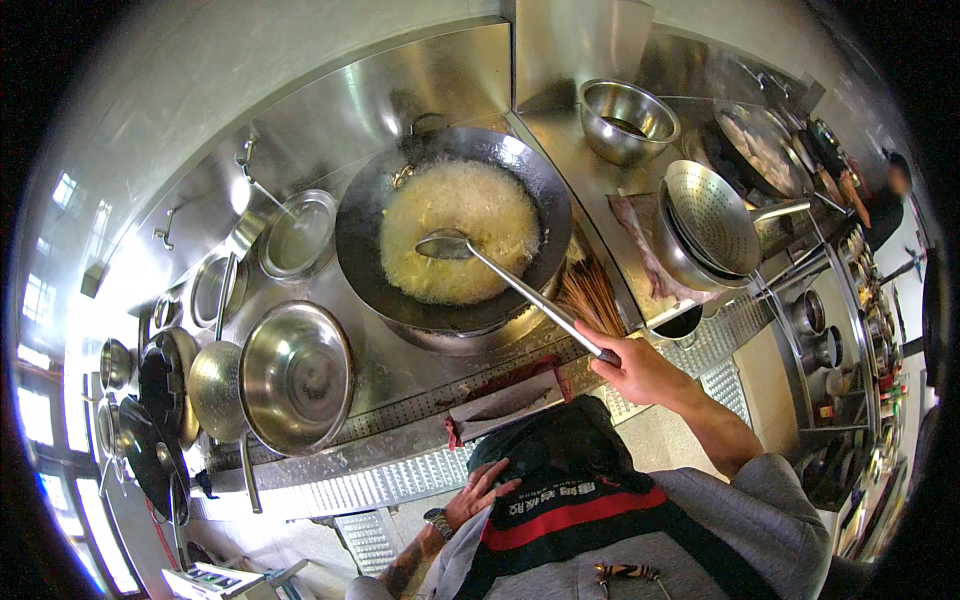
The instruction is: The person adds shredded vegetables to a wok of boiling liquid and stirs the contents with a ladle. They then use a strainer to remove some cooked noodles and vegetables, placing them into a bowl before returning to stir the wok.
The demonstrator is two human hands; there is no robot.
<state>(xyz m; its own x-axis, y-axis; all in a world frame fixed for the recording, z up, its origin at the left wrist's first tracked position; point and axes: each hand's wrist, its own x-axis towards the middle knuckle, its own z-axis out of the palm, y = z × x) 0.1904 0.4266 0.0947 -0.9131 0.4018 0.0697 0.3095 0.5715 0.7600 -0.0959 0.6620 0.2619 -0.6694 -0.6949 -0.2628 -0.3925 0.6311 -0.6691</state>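
Note:
A metal ladle [444,244] lies with its bowl at the surface of bubbling yellowish liquid [480,195] in a large black wok [360,247]. My right hand [637,367] is closed around the dark end of the ladle's long handle, at the wok's lower right. My left hand [486,491] rests with spread fingers on the dark apron [559,442] at my front and holds nothing. A bamboo wok brush [592,296] lies right of the wok. A folded cloth [510,401] is on the counter's front edge.
Left of the wok are a steel basin [298,377], a perforated skimmer [217,390] and a pot of water [298,234] under a running tap [246,161]. To the right stand a steel bowl [628,124], a perforated strainer [712,217] over a bowl, and another pan [761,150]. A person [889,202] is at the far right.

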